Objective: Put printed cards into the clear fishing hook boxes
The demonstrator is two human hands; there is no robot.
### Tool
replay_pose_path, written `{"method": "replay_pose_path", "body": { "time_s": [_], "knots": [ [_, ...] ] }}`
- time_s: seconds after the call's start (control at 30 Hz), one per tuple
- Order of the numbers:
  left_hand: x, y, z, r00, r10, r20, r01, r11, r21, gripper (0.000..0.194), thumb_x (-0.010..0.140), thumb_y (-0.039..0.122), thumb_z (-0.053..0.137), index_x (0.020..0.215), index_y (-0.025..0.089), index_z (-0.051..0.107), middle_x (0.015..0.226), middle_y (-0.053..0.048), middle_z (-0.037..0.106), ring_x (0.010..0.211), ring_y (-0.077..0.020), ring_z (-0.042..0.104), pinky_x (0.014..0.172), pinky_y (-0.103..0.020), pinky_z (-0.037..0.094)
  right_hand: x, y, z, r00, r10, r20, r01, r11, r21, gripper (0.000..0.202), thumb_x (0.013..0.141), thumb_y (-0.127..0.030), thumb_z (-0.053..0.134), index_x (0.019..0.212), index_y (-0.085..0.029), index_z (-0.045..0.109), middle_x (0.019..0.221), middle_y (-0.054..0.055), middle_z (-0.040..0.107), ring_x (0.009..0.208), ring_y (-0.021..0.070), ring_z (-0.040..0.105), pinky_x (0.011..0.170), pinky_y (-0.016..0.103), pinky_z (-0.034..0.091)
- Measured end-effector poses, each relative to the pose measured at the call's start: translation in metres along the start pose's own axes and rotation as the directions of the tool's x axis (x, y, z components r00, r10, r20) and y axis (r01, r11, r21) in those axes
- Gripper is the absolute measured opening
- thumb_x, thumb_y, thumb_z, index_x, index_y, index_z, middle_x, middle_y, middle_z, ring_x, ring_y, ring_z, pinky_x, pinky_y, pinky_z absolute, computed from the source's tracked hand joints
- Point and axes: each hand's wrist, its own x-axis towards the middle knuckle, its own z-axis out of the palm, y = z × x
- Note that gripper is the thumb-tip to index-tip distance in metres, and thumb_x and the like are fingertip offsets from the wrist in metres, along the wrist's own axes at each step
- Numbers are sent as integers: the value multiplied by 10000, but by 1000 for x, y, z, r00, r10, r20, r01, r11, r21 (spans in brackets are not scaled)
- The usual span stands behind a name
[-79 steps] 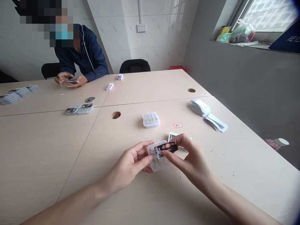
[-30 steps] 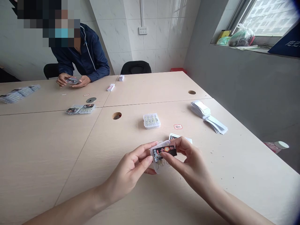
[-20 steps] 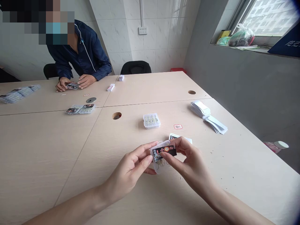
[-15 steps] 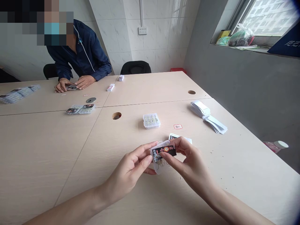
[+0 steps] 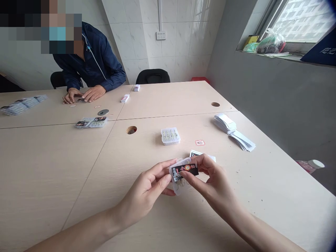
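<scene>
One clear box (image 5: 174,185) of hooks (image 5: 181,182), lower centre of frame: fingers of left hand (image 5: 151,183) grip it, fingers of right hand (image 5: 211,178) pinch a black label (image 5: 189,168) over it. Label placing, apparently; next move likely calls for squaring, gentle pressing.

Lit by daylight through the window (image 5: 296,21), upper right; nearly washed out there. Glossy with glare on the tiles (image 5: 183,38), upper centre. Softly shadowed on the table (image 5: 183,220), lower centre. Darkened at right corners. Pixelated, upper left. Stretched toward edges; otherwise sharp.
</scene>
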Motion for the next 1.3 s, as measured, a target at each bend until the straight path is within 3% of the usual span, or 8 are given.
{"method": "replay_pose_path", "body": {
  "time_s": [0.67,1.3],
  "knots": [
    [-1,1,0,998,57,35,-53,991,-121,393,941,299,502,1330,246,518,1252,-79,637,1024,-215,626,815,-362,577,-1,0,0,998,56,20,-55,996,-72,183,824,-395,652,837,-230,573,841,20,679,786,195,644,705,335,508],
    [-2,2,0,998,46,40,-43,996,-75,385,954,290,476,1335,254,514,1164,-65,660,1024,-217,617,822,-364,572,0,-1,0,999,39,21,-37,995,-91,172,832,-385,647,837,-230,573,829,16,674,784,190,639,728,343,503]
  ]
}}
